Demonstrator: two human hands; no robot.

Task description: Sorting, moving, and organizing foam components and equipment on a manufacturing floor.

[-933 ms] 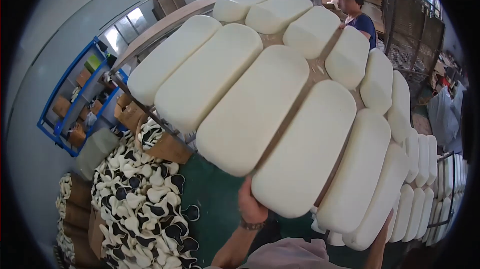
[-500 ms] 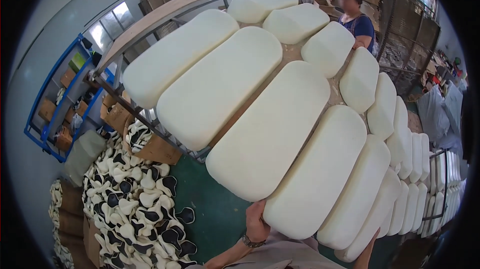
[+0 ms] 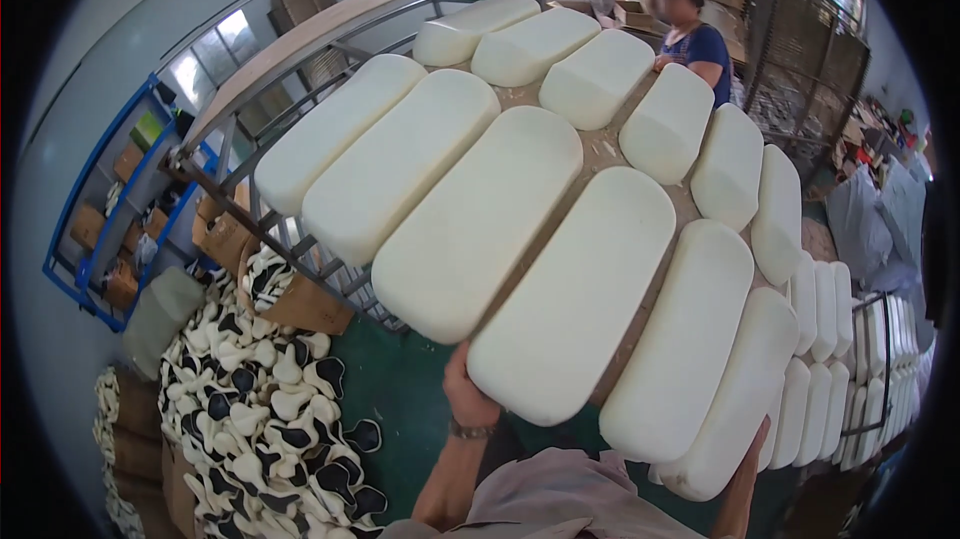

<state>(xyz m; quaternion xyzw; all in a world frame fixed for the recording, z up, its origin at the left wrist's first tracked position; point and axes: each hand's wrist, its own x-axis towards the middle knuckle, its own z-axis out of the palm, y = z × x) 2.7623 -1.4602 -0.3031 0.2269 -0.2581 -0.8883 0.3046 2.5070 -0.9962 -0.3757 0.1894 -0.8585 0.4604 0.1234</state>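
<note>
Two rows of pale cream foam cushions, long with rounded ends, lie side by side on a brown board. My left hand is at the board's near side, under the gap between two near-row cushions, its thumb against the cushion on its right. It looks closed, but the cushions hide what its fingers hold. My right hand is against the near end of the rightmost near-row cushion; its fingers are out of sight behind the foam.
A metal rack stands beneath the cushions at left. White-and-black bicycle saddles are heaped on the green floor. Blue shelving holds boxes by the wall. More cushions stand stacked at right. A person is beyond the far row.
The board's cushions have shifted left and away from me, showing less large. My left hand has moved left and up with them. More of my right hand shows. The person's head turned slightly.
</note>
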